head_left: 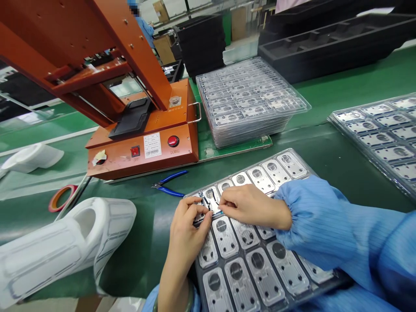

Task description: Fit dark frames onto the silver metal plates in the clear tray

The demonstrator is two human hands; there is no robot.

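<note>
A tray (240,250) of silver metal plates with round recesses lies in front of me, tilted on the green bench. Over its upper left corner, my left hand (191,225) has thumb and fingers pinched at the edge of a plate, beside a thin black strip. My right hand (248,206) is closed just right of it, fingertips at another thin dark strip over the same plate (210,200). Whatever lies between the fingertips of each hand is too small to make out. Blue-handled cutters (170,184) lie beyond my left hand.
An orange press (143,151) with a red button stands at the back left. Rolls of white film (65,242) and a tape ring (61,198) lie left. Stacked clear trays (250,130) stand behind, another filled tray (377,130) right, black foam trays (325,52) further back. A person (146,32) is far off.
</note>
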